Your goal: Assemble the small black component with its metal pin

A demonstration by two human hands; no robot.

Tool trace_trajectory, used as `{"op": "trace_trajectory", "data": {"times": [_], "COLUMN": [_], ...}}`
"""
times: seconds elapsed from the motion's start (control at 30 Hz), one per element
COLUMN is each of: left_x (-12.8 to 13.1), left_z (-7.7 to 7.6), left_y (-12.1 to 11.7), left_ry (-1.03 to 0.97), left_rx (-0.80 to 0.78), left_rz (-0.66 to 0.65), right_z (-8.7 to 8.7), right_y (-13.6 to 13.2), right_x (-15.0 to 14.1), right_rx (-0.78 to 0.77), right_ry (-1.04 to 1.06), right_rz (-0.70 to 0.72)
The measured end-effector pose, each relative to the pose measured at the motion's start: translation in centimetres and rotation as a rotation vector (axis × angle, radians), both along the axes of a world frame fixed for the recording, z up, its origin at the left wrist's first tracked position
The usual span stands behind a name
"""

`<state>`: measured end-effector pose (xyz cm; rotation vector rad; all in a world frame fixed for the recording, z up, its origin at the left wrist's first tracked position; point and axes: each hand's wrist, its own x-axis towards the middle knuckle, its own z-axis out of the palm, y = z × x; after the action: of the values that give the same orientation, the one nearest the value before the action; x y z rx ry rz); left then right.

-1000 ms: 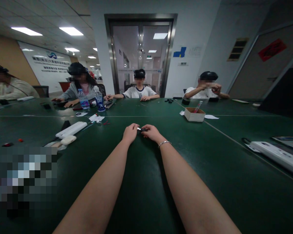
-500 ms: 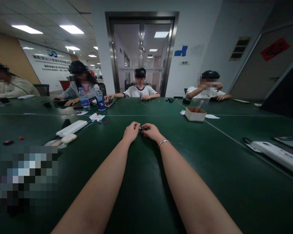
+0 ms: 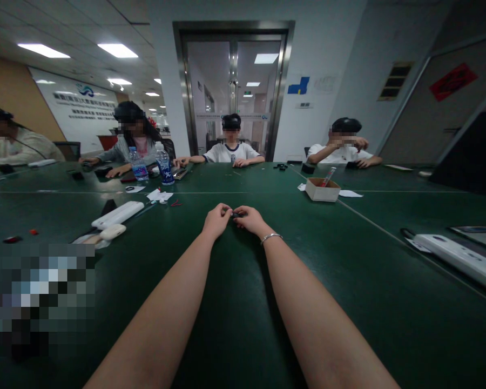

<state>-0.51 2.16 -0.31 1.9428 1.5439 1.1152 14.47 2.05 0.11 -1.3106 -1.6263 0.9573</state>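
Note:
My left hand [image 3: 216, 220] and my right hand [image 3: 249, 220] rest far out on the dark green table [image 3: 235, 302], fingertips meeting. Between them sits a small dark object [image 3: 237, 215], pinched by the fingers of both hands and mostly hidden; what it is cannot be told. A thin silver bracelet [image 3: 271, 236] circles my right wrist. Both forearms stretch straight ahead from the bottom edge of the view.
A small cardboard box [image 3: 322, 190] with a red-tipped item stands to the right. White power strips lie at left [image 3: 117, 214] and right [image 3: 461, 260]. Two water bottles [image 3: 164, 164] stand farther back. Several other people sit around the far side of the table.
My hands have closed in on the small object, hiding the light end that showed a second ago. The view shifted slightly; the arms have barely moved.

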Motion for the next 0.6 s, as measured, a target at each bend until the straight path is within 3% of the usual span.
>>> {"op": "trace_trajectory", "data": {"times": [0.43, 0.6], "left_x": [0.2, 0.2], "left_z": [1.2, 0.7], "left_y": [-1.1, -0.7], "left_ry": [0.051, -0.005], "left_rx": [-0.066, -0.032], "left_rz": [0.095, 0.070], "right_z": [0.1, 0.2], "right_y": [-0.2, -0.2], "right_x": [0.1, 0.0], "right_rx": [0.037, 0.032], "right_ry": [-0.046, -0.041], "right_rz": [0.040, 0.031]}}
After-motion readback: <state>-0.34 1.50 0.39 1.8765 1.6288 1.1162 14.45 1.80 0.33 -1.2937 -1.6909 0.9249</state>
